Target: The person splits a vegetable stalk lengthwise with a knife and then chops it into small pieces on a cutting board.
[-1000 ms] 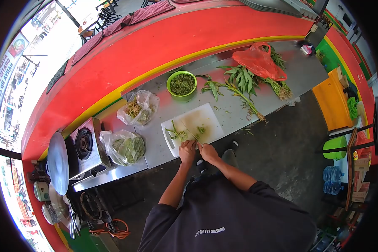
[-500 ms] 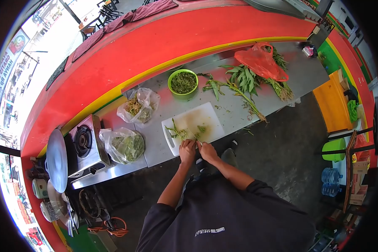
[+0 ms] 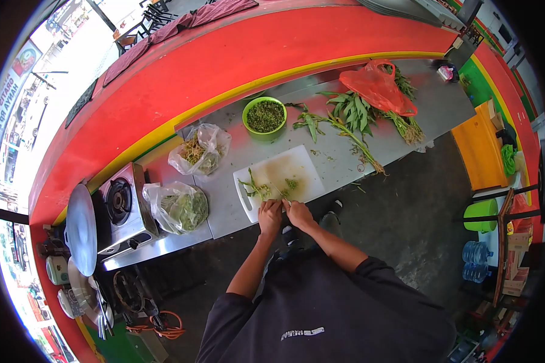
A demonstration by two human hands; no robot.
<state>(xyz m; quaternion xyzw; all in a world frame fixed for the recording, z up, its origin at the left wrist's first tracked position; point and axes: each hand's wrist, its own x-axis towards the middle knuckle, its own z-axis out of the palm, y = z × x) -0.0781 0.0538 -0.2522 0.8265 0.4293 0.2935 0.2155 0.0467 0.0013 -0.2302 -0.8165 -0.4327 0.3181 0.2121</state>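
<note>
A white cutting board (image 3: 306, 175) lies on the steel counter, with a small pile of chopped greens (image 3: 291, 183) near its middle and leafy stems (image 3: 257, 189) on its left part. At the board's near edge, my left hand (image 3: 270, 216) is closed round the lower end of the stems; its fingertips are hard to make out. My right hand (image 3: 298, 214) is closed beside it on a knife, whose thin blade (image 3: 277, 192) points up and left over the board. The handle is hidden in my fingers. Both hands nearly touch.
Beyond the board stands a green bowl (image 3: 264, 117) of chopped greens. Two plastic bags (image 3: 177, 209) of greens and a stove (image 3: 127, 206) are at the left. Long leafy stems (image 3: 352, 114) and a red plastic bag (image 3: 378, 86) lie at the right.
My hands stay together at the board's near edge, with only slight finger and wrist movement. The view has shifted a little; the board and bowls otherwise look the same.
</note>
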